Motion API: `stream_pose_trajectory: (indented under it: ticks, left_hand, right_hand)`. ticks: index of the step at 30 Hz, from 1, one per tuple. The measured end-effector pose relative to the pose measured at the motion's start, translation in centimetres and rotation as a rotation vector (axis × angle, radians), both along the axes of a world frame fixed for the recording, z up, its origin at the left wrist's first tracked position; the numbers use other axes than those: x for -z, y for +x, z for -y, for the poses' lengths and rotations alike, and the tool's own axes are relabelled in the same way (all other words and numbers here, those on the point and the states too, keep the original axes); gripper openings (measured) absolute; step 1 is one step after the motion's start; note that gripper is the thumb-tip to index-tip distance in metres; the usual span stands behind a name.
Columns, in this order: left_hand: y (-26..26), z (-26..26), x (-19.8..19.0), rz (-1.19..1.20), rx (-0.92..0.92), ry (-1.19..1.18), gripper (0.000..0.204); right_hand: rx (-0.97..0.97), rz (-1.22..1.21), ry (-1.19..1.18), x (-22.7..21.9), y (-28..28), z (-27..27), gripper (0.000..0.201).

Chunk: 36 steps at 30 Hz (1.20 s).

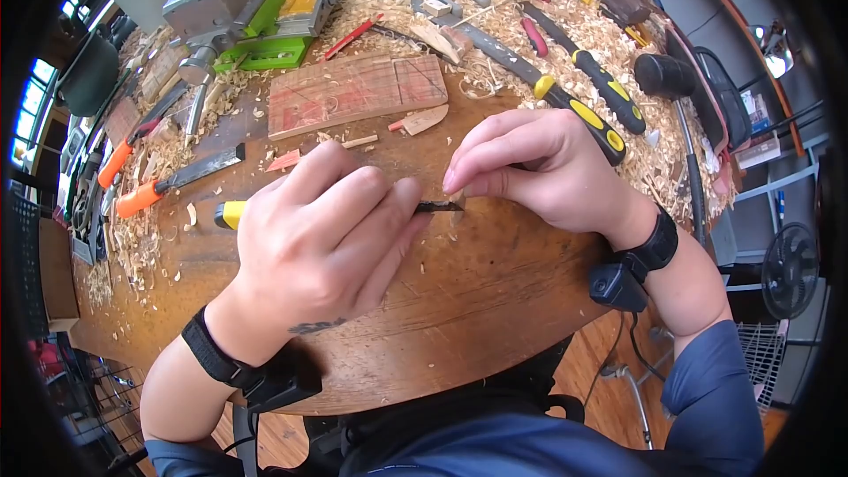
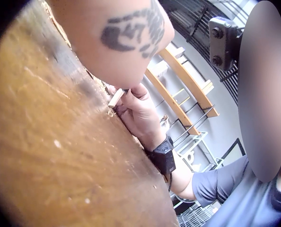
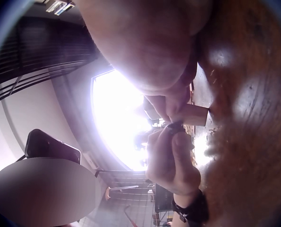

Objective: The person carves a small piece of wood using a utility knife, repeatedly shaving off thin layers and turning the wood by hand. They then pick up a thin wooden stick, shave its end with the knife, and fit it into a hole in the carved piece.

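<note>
My left hand [image 1: 322, 234] grips a utility knife [image 1: 231, 215] with a yellow and black handle, its butt showing past the knuckles. The dark blade [image 1: 435, 207] sticks out on the other side, toward my right hand [image 1: 543, 168]. Between thumb and fingertips, the right hand pinches a small piece of wood [image 3: 196, 115], mostly covered by the fingers from above. In the left wrist view, the pale end of the wood piece [image 2: 115, 98] shows, with a thin curl of shaving beneath it. The blade lies right at the wood, low over the tabletop [image 1: 495, 274].
Beyond the hands lie a marked wooden board [image 1: 353, 97] and a cut-out knife-shaped wood piece [image 1: 424, 120]. Orange-handled chisels [image 1: 137, 199] are at left, below a green and grey vise [image 1: 265, 35]. Yellow-black handled files [image 1: 583, 115], a mallet [image 1: 664, 76] and shavings cover the right.
</note>
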State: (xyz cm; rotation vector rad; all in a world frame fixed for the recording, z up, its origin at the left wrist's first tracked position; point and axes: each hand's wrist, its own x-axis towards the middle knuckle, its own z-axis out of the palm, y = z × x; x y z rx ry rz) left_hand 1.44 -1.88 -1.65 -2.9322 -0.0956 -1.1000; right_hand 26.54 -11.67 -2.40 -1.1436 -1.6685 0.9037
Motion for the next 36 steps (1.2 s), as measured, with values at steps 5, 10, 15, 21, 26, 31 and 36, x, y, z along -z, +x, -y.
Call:
stream_pose_trajectory:
  ticks: [5, 10, 15, 21, 26, 31, 36]
  left_hand:
    - [-0.3, 0.32, 0.17, -0.119, 0.005, 0.027, 0.03]
    - [-0.27, 0.25, -0.08, -0.1, 0.009, 0.013, 0.031]
    - [-0.14, 0.1, 0.05, -0.055, 0.0, 0.028, 0.031]
    - [-0.18, 0.58, 0.2, -0.118, 0.007, 0.011, 0.031]
    - [0.01, 0.46, 0.03, -0.049, -0.004, -0.011, 0.031]
    - [-0.06, 0.42, 0.43, -0.116, -0.028, 0.041, 0.024]
    - [-0.29, 0.37, 0.09, -0.108, -0.022, 0.022, 0.024]
  right_hand:
    - [0.003, 0.019, -0.008, -0.31, -0.02, 0.05, 0.017]
    - [0.001, -0.001, 0.01, -0.1, -0.07, -0.01, 0.018]
    - [0.006, 0.003, 0.017, -0.02, -0.01, -0.03, 0.019]
    - [0.003, 0.02, 0.02, -0.05, 0.04, -0.04, 0.018]
    - [-0.01, -0.015, 0.019, 0.02, 0.01, -0.06, 0.017]
    - [-0.012, -0.022, 0.022, 0.32, 0.08, -0.19, 0.018]
    - [-0.035, 0.007, 0.068, 0.29, 0.13, -0.11, 0.016]
